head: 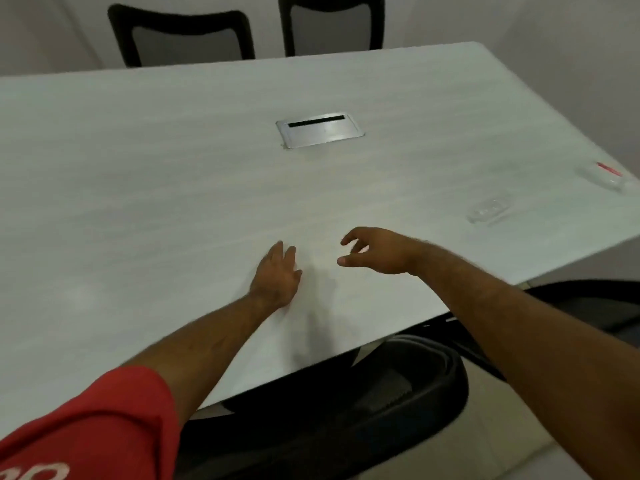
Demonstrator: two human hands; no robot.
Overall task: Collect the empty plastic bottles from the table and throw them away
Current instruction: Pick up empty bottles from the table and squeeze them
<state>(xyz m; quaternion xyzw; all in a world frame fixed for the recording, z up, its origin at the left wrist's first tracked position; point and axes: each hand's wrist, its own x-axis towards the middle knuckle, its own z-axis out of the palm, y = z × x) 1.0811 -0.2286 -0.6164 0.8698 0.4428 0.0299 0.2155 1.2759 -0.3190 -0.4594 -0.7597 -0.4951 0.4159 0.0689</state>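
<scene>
Two clear plastic bottles lie on the white table (173, 168) at the right. One bottle (490, 209) without a label lies on its side to the right of my hands. A second bottle (604, 174) with a red label lies near the table's right edge. My left hand (277, 275) rests flat on the table with its fingers together and holds nothing. Just to its right my right hand (375, 252) hovers over the table, fingers curled apart and empty. Both bottles are blurred.
A metal cable hatch (320, 130) is set in the middle of the table. Two black chairs (180, 36) stand at the far side. Another black chair (346, 410) is tucked under the near edge, and one more (595, 303) at the right.
</scene>
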